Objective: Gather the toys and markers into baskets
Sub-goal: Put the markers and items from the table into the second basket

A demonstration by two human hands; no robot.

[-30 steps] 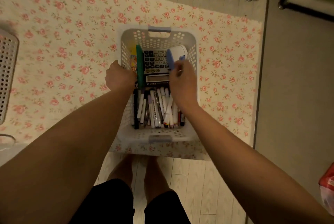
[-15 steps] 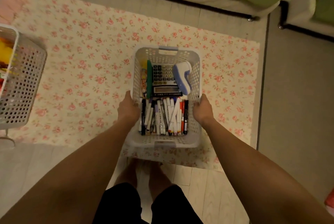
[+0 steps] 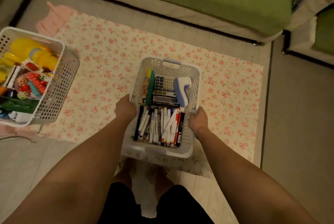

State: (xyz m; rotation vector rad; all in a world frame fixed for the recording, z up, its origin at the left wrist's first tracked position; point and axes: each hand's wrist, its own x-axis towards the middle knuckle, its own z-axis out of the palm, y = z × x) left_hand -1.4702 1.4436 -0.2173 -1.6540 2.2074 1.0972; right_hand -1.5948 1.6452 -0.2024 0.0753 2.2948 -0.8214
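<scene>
Both arms reaching forward and down, nearly straight. Left hand (image 3: 124, 108) gripping left rim of white basket (image 3: 196, 77), fingers curling over edge. Right hand (image 3: 198, 119) gripping right rim, fingers curling round it. Markers (image 3: 159, 126) lying in near half of basket, calculator (image 3: 164, 86) in far half. Second basket (image 3: 59, 86) holding toys (image 3: 32, 71), sitting at left on flowered rug (image 3: 112, 64).

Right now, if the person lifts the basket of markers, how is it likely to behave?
Probably stiff enough: the basket is perforated plastic, and the left hand and right hand grip its long sides near the middle. Likely moderate weight, heavier at the near end, where the markers lie packed. They lie loose, so they may slide or roll if it tilts.
</scene>
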